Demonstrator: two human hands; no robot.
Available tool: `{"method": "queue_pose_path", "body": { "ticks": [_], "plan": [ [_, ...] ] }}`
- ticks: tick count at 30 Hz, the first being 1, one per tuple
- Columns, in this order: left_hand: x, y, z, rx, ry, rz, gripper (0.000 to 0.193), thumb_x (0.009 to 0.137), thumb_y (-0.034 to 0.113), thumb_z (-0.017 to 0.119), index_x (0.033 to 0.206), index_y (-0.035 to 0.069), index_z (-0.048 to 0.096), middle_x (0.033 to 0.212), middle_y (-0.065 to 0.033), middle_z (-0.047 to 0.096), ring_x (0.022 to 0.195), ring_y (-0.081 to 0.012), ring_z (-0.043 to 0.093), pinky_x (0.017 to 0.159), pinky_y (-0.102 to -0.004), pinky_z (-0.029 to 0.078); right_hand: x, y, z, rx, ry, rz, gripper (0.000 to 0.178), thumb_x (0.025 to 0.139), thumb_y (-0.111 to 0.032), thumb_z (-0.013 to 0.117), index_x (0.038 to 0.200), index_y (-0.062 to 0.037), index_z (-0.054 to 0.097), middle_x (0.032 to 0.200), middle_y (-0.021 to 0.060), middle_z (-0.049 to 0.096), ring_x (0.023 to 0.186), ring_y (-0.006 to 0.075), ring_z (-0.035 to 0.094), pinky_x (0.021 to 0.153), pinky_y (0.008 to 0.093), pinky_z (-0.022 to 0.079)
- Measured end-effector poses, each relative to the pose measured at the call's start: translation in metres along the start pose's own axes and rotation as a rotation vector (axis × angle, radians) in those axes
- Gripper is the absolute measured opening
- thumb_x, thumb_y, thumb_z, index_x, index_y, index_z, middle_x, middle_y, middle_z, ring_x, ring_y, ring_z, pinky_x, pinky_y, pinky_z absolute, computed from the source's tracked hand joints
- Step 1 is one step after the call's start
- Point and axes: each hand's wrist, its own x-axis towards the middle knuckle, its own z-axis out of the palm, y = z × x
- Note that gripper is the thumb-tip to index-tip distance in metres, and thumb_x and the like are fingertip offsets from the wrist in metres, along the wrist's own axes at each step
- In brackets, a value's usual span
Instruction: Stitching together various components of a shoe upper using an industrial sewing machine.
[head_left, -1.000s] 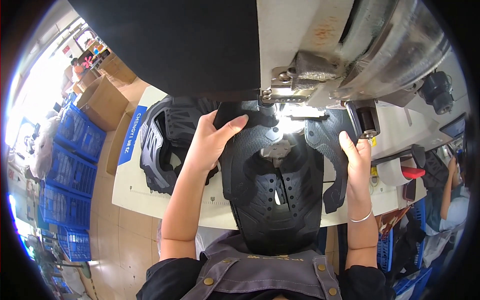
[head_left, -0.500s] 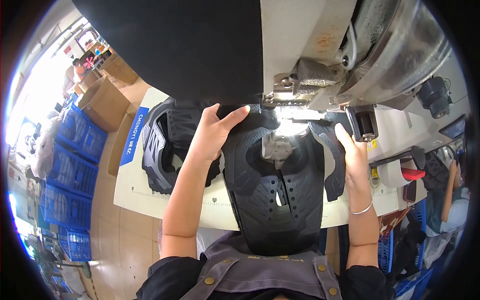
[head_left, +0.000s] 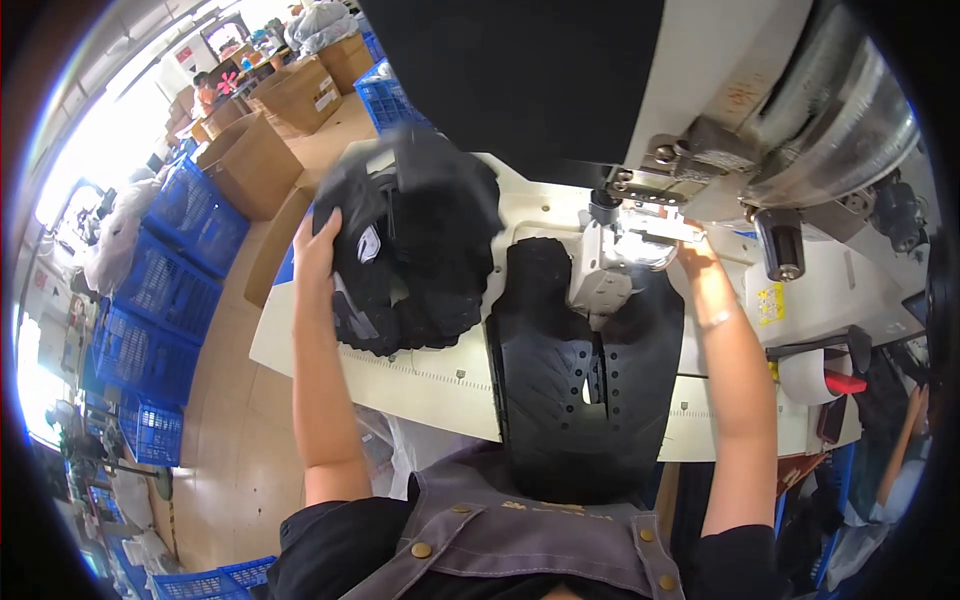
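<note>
On the left of the white worktop [head_left: 420, 395], my left hand [head_left: 318, 245] grips the outer edge of a dark molded fabric piece [head_left: 420, 250]. It is curved, with grey patches and a small white mark, and its upper part is blurred by motion. My right hand [head_left: 697, 250] reaches up beside the lit needle area of an industrial sewing machine [head_left: 640, 190]; its fingers are hidden by the machine and glare. Between my forearms, black molded panels [head_left: 545, 390] with rows of holes and a center slit lie around the machine's post [head_left: 600, 270], toward my apron.
Blue plastic crates [head_left: 160, 340] stack along the left, with cardboard boxes [head_left: 245, 165] behind. A black cylindrical knob [head_left: 780, 245] hangs right of the needle area. A white roll holder with a red part [head_left: 845, 383] sits at right, and another person's arm [head_left: 905, 440] shows beyond.
My left hand has moved from the panel at the machine to the dark pieces on the left, turning them over. My right hand has shifted up beside the needle area. The view has shifted too.
</note>
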Motion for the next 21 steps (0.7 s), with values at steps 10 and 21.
{"method": "queue_pose_path", "body": {
  "ticks": [10,21],
  "plan": [
    [-0.020,-0.017,-0.038,0.780,0.135,0.021,0.041,0.078,0.019,0.062,0.108,-0.007,0.050,0.100,-0.0158,0.059,0.090,-0.0246,0.057,0.077,-0.0309,0.044,-0.079,-0.150,-0.099,-0.368,-0.293,0.072,0.032,0.073,-0.020,0.066,0.096,0.0015,0.059,0.091,0.0117,0.057,0.077,0.0211,0.056,0.071,0.0309,0.046],
    [-0.176,-0.022,0.105,0.919,-0.518,0.675,0.056,0.070,0.032,0.069,0.109,-0.003,0.049,0.101,-0.0173,0.052,0.089,-0.0291,0.052,0.076,-0.0355,0.044,-0.065,-0.167,-0.095,-0.038,-0.397,0.541,0.036,0.067,-0.014,0.069,0.099,-0.0010,0.058,0.084,0.0108,0.056,0.066,0.0171,0.054,0.063,0.0294,0.045]
  ]
}}
